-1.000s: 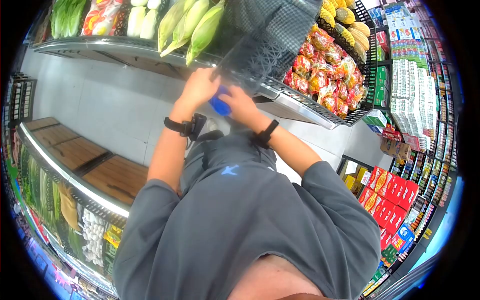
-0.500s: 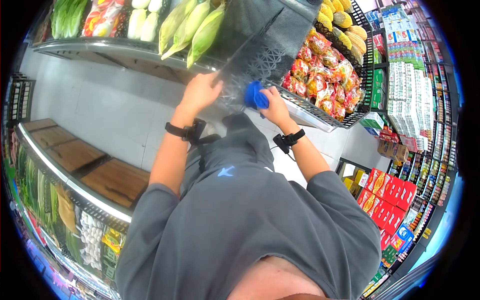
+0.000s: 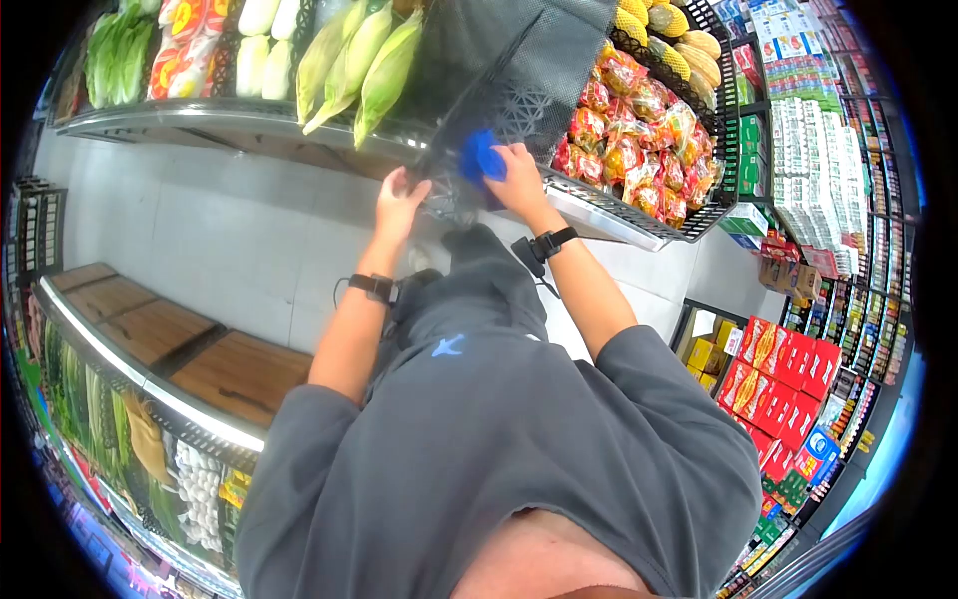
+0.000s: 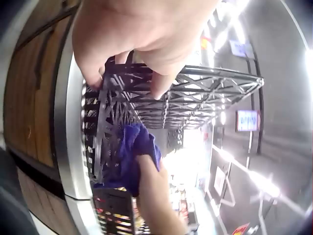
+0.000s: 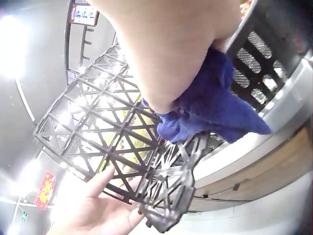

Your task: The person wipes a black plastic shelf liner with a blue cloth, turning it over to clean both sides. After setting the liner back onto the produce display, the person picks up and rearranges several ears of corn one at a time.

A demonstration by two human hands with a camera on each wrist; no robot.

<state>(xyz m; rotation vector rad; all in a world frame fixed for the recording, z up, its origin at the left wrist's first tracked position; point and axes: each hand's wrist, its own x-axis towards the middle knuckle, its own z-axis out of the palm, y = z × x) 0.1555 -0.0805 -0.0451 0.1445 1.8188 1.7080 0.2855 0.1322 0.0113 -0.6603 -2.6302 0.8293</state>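
Out in front of the body, the left hand (image 3: 399, 208) grips the edge of a black plastic lattice rack (image 4: 215, 90), thumb and fingers on either side of its bars. A blue cloth (image 5: 210, 105) is bunched in the right hand (image 3: 517, 183), up against the lattice. In the head view the cloth is blurred and the rack shows only faintly between the hands. The right wrist view has the left hand low at the rack's corner, with the right hand above it.
Ears of corn (image 3: 384, 80) lie on the shelf just beyond the left hand. To the right a black basket (image 3: 726, 150) holds red-wrapped packs (image 3: 649, 135). A metal shelf edge (image 3: 609, 222) runs below it. Wooden drawers (image 3: 235, 374) stand at left.
The hands began close together around the cloth. The right hand then moved right with it, and now sits slightly further forward and left. The left hand has come lower, still on the rack.
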